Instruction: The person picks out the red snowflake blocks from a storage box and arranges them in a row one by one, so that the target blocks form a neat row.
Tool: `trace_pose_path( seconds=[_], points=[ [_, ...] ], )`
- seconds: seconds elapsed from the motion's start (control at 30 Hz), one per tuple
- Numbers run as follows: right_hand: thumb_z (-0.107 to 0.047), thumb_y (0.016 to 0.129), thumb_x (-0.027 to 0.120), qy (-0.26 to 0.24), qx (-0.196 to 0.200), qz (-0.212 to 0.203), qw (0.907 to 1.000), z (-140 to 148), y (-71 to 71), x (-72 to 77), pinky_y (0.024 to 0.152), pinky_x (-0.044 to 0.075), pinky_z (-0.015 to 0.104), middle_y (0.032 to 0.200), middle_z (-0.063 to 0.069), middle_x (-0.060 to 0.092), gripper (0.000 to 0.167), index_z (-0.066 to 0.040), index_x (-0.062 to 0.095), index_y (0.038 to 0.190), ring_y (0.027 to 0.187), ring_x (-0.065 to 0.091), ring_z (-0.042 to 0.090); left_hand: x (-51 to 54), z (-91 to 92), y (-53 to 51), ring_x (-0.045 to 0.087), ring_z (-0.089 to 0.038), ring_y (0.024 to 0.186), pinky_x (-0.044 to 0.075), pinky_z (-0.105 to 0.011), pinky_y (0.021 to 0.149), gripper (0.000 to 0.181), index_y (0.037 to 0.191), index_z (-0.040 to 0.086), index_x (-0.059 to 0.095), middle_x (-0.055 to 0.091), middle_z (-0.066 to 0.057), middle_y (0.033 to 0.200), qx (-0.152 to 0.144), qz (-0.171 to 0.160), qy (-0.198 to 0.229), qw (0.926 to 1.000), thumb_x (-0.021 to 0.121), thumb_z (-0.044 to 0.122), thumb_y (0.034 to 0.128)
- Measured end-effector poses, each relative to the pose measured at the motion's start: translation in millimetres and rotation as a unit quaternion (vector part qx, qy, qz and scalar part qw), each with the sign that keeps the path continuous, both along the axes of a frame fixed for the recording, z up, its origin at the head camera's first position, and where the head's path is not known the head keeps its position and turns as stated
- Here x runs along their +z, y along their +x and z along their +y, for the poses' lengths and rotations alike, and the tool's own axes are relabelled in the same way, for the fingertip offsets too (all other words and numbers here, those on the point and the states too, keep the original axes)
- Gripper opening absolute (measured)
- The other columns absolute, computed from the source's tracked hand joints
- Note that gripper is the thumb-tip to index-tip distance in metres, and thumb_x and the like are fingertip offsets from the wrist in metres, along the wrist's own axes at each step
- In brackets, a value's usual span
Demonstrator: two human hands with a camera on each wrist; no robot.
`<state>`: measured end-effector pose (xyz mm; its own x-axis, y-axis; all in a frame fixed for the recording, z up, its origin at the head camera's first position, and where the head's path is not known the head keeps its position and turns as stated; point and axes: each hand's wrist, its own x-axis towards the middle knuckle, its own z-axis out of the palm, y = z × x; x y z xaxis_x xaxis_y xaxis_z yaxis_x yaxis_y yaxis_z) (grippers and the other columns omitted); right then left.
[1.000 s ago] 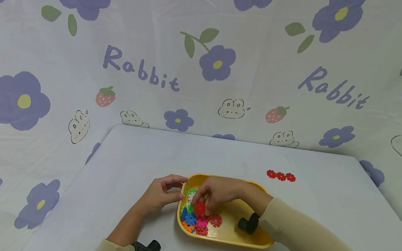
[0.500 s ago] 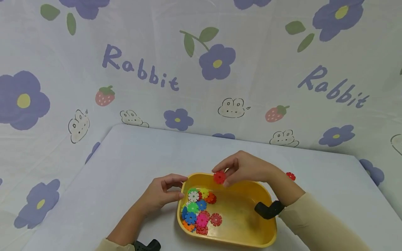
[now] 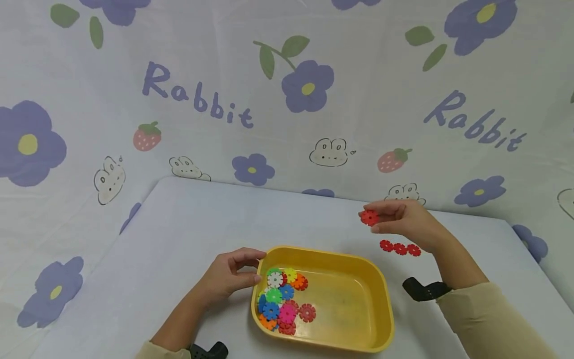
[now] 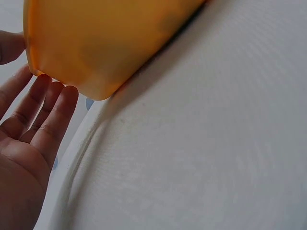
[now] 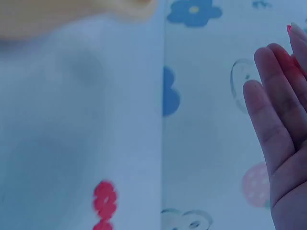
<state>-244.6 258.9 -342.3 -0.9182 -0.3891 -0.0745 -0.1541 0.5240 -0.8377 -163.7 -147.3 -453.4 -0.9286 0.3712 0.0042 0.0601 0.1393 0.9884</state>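
In the head view, my right hand (image 3: 410,222) pinches a red snowflake-shaped plastic disc (image 3: 369,218) between thumb and fingers, raised above the table's far right part. Just below it on the white table lies a row of three red discs (image 3: 400,249) touching edge to edge. My left hand (image 3: 233,273) rests against the left end of the yellow tray (image 3: 345,254), its fairly straight fingers and thumb touching the rim; the left wrist view shows the fingertips (image 4: 71,93) on the tray's outer wall. In the right wrist view, the hand's palm (image 5: 290,187) shows, with the held disc mostly hidden.
Inside the tray's left half lie several loose snowflake discs, among them a pink disc (image 3: 288,313), a blue disc (image 3: 271,310) and a white disc (image 3: 275,279). A patterned cloth (image 3: 202,144) hangs behind the table (image 3: 202,214).
My right hand has lifted a red disc out of the tray and carried it to the right and away, over the row of red discs. The left hand stays at the tray's rim.
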Motion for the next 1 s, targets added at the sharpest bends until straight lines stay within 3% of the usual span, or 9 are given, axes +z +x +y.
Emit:
trace_pose_path(
  seconds=[0.13, 0.3, 0.47, 0.63, 0.87, 1.0],
  points=[
    [-0.026, 0.086, 0.077, 0.013, -0.032, 0.004, 0.9994, 18.0, -7.5, -20.8, 0.085, 0.058, 0.026, 0.125, 0.014, 0.066, 0.054, -0.009, 0.06, 0.134, 0.103, 0.07, 0.015, -0.4, -0.7, 0.3, 0.06, -0.027, 0.116, 0.055, -0.025, 0.09, 0.04, 0.125, 0.015, 0.066, 0.064, -0.004, 0.128, -0.002, 0.0, 0.001, 1.0, 0.075, 0.013, 0.0861],
    [-0.039, 0.083, 0.078, 0.064, -0.071, -0.013, 0.9953, 32.3, -15.9, -46.6, 0.088, 0.058, 0.035, 0.126, 0.009, 0.067, 0.057, -0.018, 0.061, 0.134, 0.11, 0.066, 0.022, 0.4, -1.0, 0.7, 0.06, -0.028, 0.116, 0.055, -0.025, 0.09, 0.04, 0.125, 0.014, 0.066, 0.064, -0.005, 0.128, -0.003, 0.001, 0.004, 1.0, 0.074, 0.012, 0.0866],
    [-0.038, 0.085, 0.075, 0.113, -0.077, -0.034, 0.99, 38.3, -21.8, -65.9, 0.093, 0.056, 0.043, 0.133, 0.01, 0.063, 0.052, -0.022, 0.062, 0.133, 0.121, 0.057, 0.03, 0.4, -1.0, 0.7, 0.06, -0.028, 0.116, 0.055, -0.024, 0.091, 0.04, 0.125, 0.014, 0.066, 0.064, -0.005, 0.128, -0.003, 0.004, 0.001, 1.0, 0.075, 0.012, 0.0867],
    [-0.035, 0.087, 0.074, 0.151, -0.063, -0.029, 0.9861, 38.1, -22.7, -74.8, 0.101, 0.049, 0.052, 0.141, 0.013, 0.057, 0.051, -0.021, 0.062, 0.135, 0.125, 0.054, 0.031, 0.5, -0.9, 0.2, 0.06, -0.028, 0.116, 0.055, -0.024, 0.091, 0.04, 0.125, 0.014, 0.066, 0.064, -0.005, 0.128, -0.002, 0.008, -0.003, 1.0, 0.075, 0.012, 0.0864],
    [-0.035, 0.084, 0.077, 0.161, -0.061, -0.042, 0.9842, 33.1, -23.0, -81.4, 0.085, 0.056, 0.034, 0.137, 0.015, 0.06, 0.055, -0.017, 0.062, 0.134, 0.103, 0.057, 0.025, 1.1, -0.9, 0.1, 0.06, -0.027, 0.115, 0.054, -0.023, 0.091, 0.041, 0.126, 0.013, 0.065, 0.064, -0.005, 0.127, 0.0, 0.009, -0.009, 0.9999, 0.075, 0.011, 0.0858],
    [-0.034, 0.084, 0.078, 0.171, -0.055, -0.03, 0.9832, 31.2, -24.8, -86.1, 0.097, 0.053, 0.043, 0.139, 0.015, 0.058, 0.056, -0.015, 0.062, 0.134, 0.117, 0.056, 0.03, 1.4, -0.7, 0.0, 0.06, -0.025, 0.115, 0.054, -0.023, 0.091, 0.041, 0.125, 0.014, 0.066, 0.064, -0.004, 0.127, 0.002, 0.005, -0.009, 0.9999, 0.075, 0.011, 0.0858]
  ],
)
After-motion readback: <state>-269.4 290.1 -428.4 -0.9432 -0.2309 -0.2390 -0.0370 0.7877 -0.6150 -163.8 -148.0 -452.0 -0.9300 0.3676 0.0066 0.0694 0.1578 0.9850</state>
